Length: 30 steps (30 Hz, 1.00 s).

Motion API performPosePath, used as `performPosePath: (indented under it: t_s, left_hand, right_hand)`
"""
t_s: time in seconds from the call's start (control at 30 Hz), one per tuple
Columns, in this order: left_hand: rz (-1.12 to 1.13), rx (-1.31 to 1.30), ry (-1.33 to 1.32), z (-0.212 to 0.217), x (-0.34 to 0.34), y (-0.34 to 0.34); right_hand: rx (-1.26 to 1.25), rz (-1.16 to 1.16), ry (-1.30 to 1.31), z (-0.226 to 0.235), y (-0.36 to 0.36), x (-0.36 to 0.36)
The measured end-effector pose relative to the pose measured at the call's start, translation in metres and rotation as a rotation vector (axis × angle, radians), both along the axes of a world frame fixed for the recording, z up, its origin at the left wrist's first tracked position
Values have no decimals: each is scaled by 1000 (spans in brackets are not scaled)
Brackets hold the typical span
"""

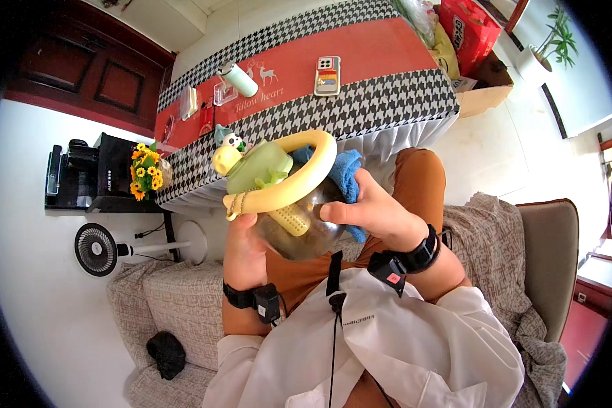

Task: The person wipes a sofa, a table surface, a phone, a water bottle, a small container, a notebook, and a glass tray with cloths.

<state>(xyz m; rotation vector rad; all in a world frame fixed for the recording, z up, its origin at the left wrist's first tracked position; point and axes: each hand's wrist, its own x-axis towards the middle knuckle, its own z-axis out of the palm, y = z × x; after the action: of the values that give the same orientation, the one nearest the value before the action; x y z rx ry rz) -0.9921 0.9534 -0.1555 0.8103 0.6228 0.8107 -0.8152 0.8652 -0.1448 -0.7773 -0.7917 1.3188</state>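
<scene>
Your left hand [243,248] cups the clear round bottle [299,228] from below at about 7 o'clock of it, fingers wrapped against the glassy wall and closed on it, though the fingertips are hidden behind the bottle. The bottle sits just left of the centre of the view, over your orange-clad lap, tilted so that its green lid [258,166] with a yellow spout points toward 10 o'clock; a yellow loop handle [299,178] arches across the top, and a pale perforated strainer shows inside. Your right hand [374,211] comes in from 4 o'clock, thumb laid on the bottle's side, the other fingers pressed together on a blue cloth [343,173] held against the bottle at its 2 o'clock. Beyond, at 12 o'clock, a table with a red and houndstooth cover [360,61] carries a phone [327,75] and a pale green tumbler [239,79] lying on its side.
</scene>
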Motion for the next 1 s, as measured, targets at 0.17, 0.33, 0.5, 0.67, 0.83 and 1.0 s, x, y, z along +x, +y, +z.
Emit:
performPosePath:
  t_s: [0.17, 0.33, 0.5, 0.67, 0.83, 1.0]
  left_hand:
    - [-6, 30, 11, -2, -4, -2]
    - [-32, 13, 27, 1, -1, -3]
    - [39, 32, 28, 15, 16, -8]
    - [-86, 65, 86, -7, 5, 6]
    - [-125, 210, 146, -16, 7, 9]
    - [-140, 107, 78, -19, 10, 12]
  right_hand:
    - [-160, 70, -11, 6, -3, 2]
    - [-117, 27, 28, 10, 1, 0]
    - [-228, 87, 80, 2, 3, 3]
    - [-142, 40, 84, -2, 9, 4]
    - [-133, 5, -1, -14, 18, 2]
    - [-240, -165, 187, -18, 21, -3]
